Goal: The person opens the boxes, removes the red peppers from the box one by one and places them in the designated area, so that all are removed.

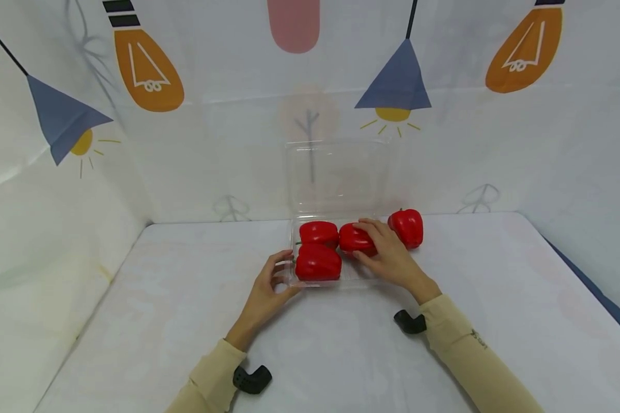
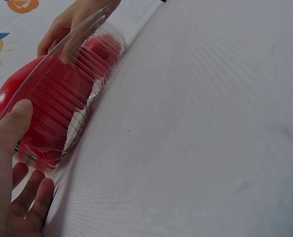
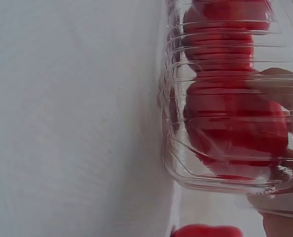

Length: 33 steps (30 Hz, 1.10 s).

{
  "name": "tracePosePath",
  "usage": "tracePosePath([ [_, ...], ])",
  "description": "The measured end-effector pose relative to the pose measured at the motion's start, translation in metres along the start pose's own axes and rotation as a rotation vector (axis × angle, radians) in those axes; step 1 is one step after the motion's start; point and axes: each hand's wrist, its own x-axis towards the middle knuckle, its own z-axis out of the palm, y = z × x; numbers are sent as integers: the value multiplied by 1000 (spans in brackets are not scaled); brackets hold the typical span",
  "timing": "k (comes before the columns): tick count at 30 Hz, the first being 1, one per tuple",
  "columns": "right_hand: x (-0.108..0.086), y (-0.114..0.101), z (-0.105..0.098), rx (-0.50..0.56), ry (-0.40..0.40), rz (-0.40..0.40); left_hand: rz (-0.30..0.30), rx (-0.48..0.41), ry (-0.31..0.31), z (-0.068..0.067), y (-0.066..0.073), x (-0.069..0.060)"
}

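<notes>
A clear plastic container (image 1: 359,282) with its lid (image 1: 341,172) raised stands on the table. Two red peppers (image 1: 317,263) lie at its left side, one behind the other. My right hand (image 1: 390,258) grips a third red pepper (image 1: 355,240) inside the container, right of those two; through the container wall that pepper (image 3: 235,128) shows in the right wrist view. My left hand (image 1: 268,292) holds the container's left side, its thumb on the near wall, also seen in the left wrist view (image 2: 8,148).
Another red pepper (image 1: 407,228) sits on the table just right of the container, beside my right hand. White cloth covers the table (image 1: 186,321), and a printed curtain (image 1: 227,143) hangs behind it. Black devices (image 1: 252,380) are strapped at both wrists.
</notes>
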Motion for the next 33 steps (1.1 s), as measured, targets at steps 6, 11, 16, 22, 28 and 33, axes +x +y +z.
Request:
tracePosePath([
  [6,-1,-1,-1,23,26,-18,-1,9,5,0,2,0],
  [11,-1,0,-2,50,26,-20,-12,9,9,1,3,0],
  [16,-2,2,-2,65,35,-23,-7,10,6,1,3,0],
  [22,-4,2,-2,72,54,-30,-4,5,0,1,0,0],
  [28,-5,2,-3,57,81,-31,-2,-1,2,1,0,0],
  [33,-5,3,-4,55,105,-27,-1,5,3,1,0,0],
])
